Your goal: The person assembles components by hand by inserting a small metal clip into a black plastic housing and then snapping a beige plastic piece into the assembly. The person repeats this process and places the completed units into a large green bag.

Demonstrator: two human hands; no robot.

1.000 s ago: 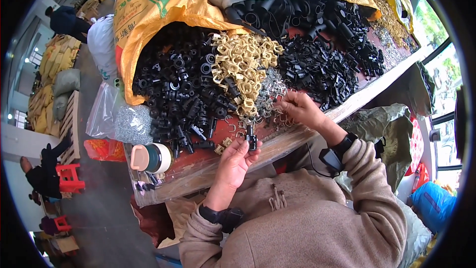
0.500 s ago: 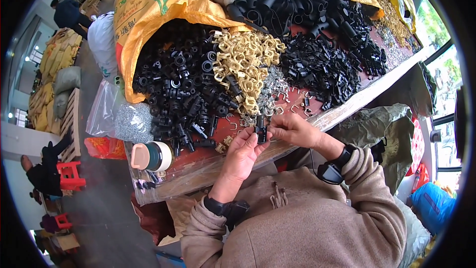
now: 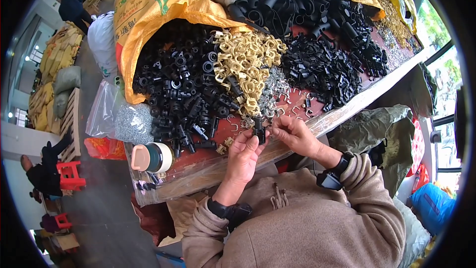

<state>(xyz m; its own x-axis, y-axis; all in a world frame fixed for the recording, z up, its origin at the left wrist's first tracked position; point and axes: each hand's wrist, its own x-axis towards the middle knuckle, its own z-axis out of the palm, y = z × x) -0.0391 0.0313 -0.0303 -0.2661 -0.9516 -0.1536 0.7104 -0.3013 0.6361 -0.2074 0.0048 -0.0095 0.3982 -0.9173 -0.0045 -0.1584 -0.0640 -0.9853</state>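
Observation:
My left hand holds a small black plastic fitting upright between thumb and fingers, above the near edge of the table. Just to its right, my right hand has thumb and forefinger pinched together. Whatever lies between those fingertips is too small or hidden to make out. Beyond the hands, loose U-shaped metal clips are scattered on the red tabletop. A heap of beige plastic clips lies behind them, with black fittings piled to the left and small black pieces to the right.
A lidded cup stands at the table's left corner, beside a clear bag of small metal parts. An orange woven sack spills fittings at the back left. Black tube pieces lie farther back. Red stools stand on the floor.
My right hand has drawn slightly to the right, away from the fitting. My left hand still holds the fitting in nearly the same place. A person in the background has shifted a little.

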